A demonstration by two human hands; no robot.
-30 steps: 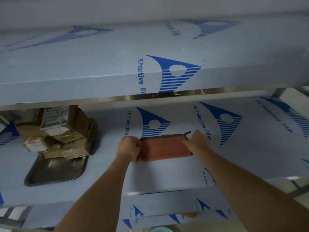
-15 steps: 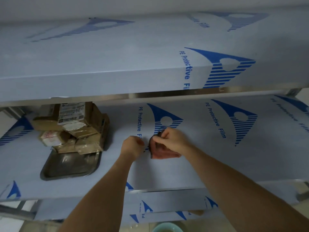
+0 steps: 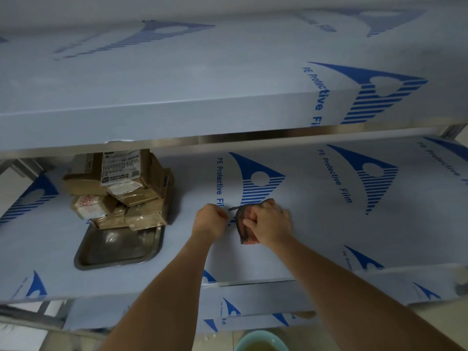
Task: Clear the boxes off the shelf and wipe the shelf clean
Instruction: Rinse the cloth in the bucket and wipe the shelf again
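A storeroom or back kitchen: steel shelving still in blue protective film, taped parcels, a metal tray.

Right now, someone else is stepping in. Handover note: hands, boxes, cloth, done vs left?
Right hand: closed on the folded reddish cloth, pressing it on the middle shelf.
Left hand: fisted just left of the cloth; whether it holds a corner is unclear.
Boxes: cardboard stack on the shelf's left side, resting partly on a metal tray.
Done: cloth folded and in hand, nothing more visible.
Left: clear the boxes off, probably the tray too, then wipe the shelf.
Note: a bowl sits on the floor below.
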